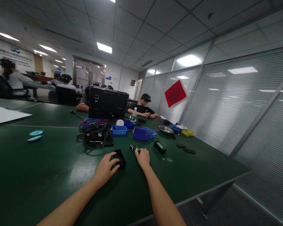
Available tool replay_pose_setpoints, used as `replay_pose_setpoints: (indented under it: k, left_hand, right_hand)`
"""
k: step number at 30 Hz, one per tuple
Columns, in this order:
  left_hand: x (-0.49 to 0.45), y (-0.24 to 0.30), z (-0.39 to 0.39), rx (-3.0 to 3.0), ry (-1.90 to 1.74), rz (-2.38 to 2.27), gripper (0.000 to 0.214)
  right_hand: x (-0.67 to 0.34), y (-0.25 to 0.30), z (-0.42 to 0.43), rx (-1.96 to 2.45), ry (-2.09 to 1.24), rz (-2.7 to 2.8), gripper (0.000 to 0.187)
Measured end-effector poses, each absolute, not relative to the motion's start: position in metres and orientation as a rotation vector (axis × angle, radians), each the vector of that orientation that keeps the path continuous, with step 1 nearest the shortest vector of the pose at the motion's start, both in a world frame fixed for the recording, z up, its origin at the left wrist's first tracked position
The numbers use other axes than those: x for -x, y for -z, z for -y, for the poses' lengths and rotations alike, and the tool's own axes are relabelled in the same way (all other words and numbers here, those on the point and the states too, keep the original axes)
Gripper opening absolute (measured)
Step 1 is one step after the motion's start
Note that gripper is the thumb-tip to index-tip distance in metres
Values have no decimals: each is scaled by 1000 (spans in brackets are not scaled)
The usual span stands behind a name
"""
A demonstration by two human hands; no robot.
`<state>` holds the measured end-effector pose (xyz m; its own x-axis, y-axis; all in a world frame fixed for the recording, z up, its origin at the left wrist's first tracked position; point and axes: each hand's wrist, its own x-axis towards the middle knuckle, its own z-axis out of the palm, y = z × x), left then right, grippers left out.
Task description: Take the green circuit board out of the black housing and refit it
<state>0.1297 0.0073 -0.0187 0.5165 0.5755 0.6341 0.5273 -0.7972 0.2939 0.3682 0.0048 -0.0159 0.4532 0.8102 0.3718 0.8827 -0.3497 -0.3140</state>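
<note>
A small black open box (122, 160) lies on the green table. My left hand (106, 168) reaches over its left side, fingers curved, thumb at the near end and fingertips at the far end and inner edge. To the right, my right hand (143, 157) has its fingers closed on a small electronic module (132, 147) with a silvery block and yellow-green parts. The fingers hide part of that module. Further right stands another black box (159, 147) with a green panel inside. Near it lie a small ring (163, 159) and a clear piece (169, 159).
Cables and a black device (93, 138) lie left of blue bins (119, 130). A monitor (108, 102), a bottle (133, 115), a baseball (119, 122) and a metal pan (166, 129) stand further back. A person (145, 108) sits across the table.
</note>
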Motion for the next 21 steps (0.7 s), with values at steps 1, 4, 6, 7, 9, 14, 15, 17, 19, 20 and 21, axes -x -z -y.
replay_pose_setpoints:
  k: [1, 4, 6, 7, 9, 14, 15, 17, 19, 20, 21]
  left_hand:
    - [-130, 19, -8, -2675, -1166, -975, 22]
    - [-130, 21, -9, -2661, -1183, -968, 22]
    - [-131, 21, -9, -2639, -1182, -977, 24]
    - [-131, 22, -10, -2619, -1178, -991, 26]
    - [-131, 24, -12, -2561, -1170, -1042, 34]
    - [-131, 34, -25, -2378, -1068, -1187, 62]
    - [-132, 35, -27, -2354, -1033, -1201, 69]
    - [-134, 38, -32, -2330, -967, -1211, 79]
    - [-137, 37, -34, -2336, -914, -1212, 85]
    - [-139, 36, -35, -2347, -892, -1213, 88]
    - [-141, 35, -35, -2358, -872, -1213, 89]
  right_hand:
    - [-365, 16, -4, 2211, 250, 1437, 34]
    - [-356, 16, -4, 2105, 361, 1528, 30]
    - [-351, 17, -5, 2061, 378, 1568, 34]
    - [-349, 17, -5, 2051, 376, 1576, 38]
    - [-348, 19, -6, 2047, 361, 1581, 47]
    - [-352, 21, -6, 2131, 203, 1633, 46]
    - [-353, 20, -5, 2145, 171, 1632, 44]
    - [-352, 17, -4, 2145, 116, 1620, 42]
    - [-349, 15, -4, 2121, 55, 1598, 42]
    - [-348, 14, -5, 2106, 25, 1586, 41]
    - [-347, 13, -5, 2091, -1, 1574, 41]
